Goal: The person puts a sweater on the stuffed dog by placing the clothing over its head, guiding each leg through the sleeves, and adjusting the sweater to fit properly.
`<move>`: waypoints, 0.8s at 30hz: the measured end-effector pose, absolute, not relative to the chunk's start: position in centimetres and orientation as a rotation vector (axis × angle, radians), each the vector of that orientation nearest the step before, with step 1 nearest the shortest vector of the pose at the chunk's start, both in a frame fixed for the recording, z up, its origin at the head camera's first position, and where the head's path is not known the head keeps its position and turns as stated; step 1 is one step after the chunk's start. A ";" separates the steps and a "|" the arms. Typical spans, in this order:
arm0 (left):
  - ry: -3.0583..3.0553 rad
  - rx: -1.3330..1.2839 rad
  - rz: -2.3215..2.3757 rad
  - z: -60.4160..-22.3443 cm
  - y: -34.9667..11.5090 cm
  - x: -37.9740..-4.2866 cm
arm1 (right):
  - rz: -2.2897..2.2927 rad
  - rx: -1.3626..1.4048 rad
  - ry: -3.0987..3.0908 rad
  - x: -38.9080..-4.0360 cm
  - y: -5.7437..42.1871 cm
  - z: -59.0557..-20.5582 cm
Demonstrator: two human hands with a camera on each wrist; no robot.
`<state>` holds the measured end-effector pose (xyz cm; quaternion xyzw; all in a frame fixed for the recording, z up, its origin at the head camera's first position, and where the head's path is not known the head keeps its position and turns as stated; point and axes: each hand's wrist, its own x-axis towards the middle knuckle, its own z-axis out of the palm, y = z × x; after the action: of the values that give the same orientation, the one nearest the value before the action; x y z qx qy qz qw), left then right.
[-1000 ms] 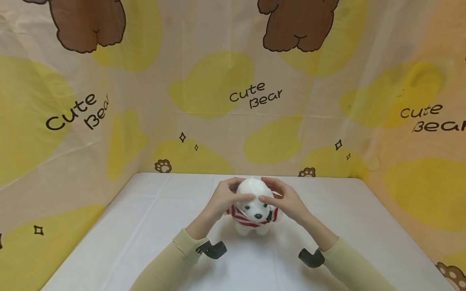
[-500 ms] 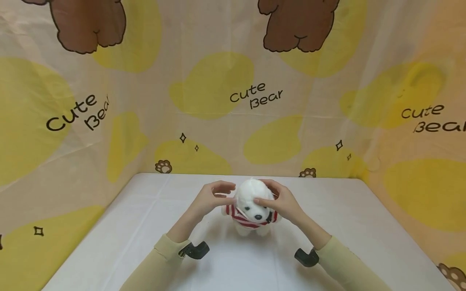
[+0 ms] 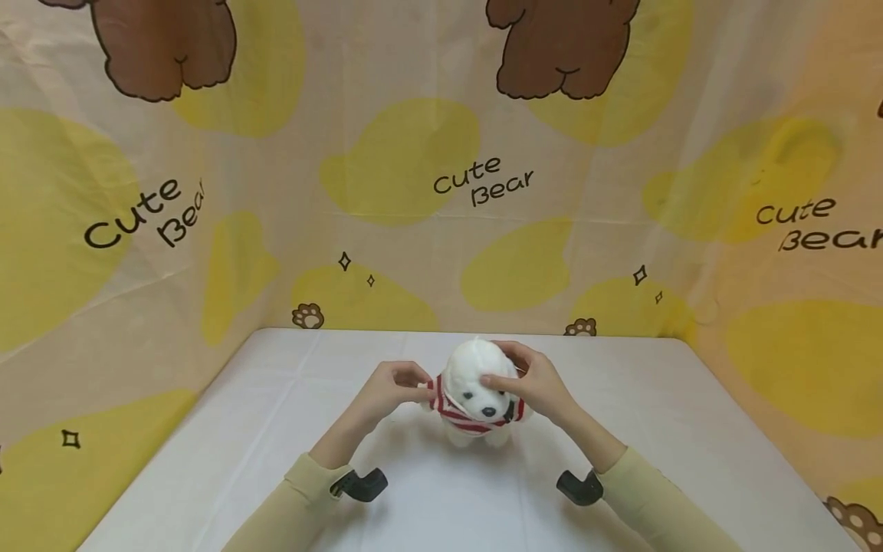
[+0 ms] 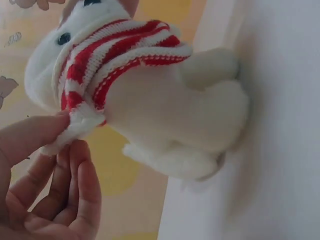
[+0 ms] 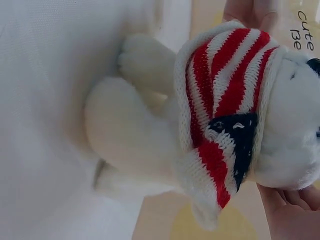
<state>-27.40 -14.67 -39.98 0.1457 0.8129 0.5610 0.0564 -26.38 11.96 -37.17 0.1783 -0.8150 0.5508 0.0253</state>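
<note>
A white plush dog [image 3: 476,368] in a knitted red-and-white striped sweater [image 3: 469,419] sits upright on the table, facing me. In the left wrist view, my left hand [image 4: 55,190] pinches the dog's small front paw [image 4: 82,122] between thumb and fingers, at the sweater's sleeve. My right hand [image 3: 541,379] holds the side of the head, its thumb across the forehead near one eye and its fingers behind. From the right wrist view, a dark blue patch [image 5: 237,140] shows on the sweater. Part of the dog's face is covered by the right thumb.
The white table [image 3: 331,383] has fabric walls on three sides. Behind it hangs a yellow-patterned cloth [image 3: 386,161] with bears and lettering. A black camera mount [image 3: 362,485] sits on the left wrist, another black mount [image 3: 579,487] on the right.
My left hand has come off the dog's head, moved left and down, and taken hold of its front paw. The right hand stays on the head, and the dog stays in place.
</note>
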 end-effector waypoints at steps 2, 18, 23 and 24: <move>2.490 0.426 1.680 -40.2 -14.8 -27.5 | 1.698 0.552 -2.522 -26.4 11.9 -37.2; 2.459 0.478 1.679 -41.5 -13.8 -27.7 | 1.784 0.690 -2.528 -27.1 14.6 -38.4; 2.445 0.483 1.660 -39.7 -14.3 -26.3 | 1.785 0.710 -2.604 -27.7 16.8 -39.7; 2.446 0.485 1.655 -39.8 -14.3 -26.3 | 1.768 0.721 -2.622 -27.7 17.1 -40.0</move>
<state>-26.27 -14.33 -39.76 0.1615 0.8150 0.5515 0.0742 -27.75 17.07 -40.03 0.2221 -0.8073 0.5444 -0.0507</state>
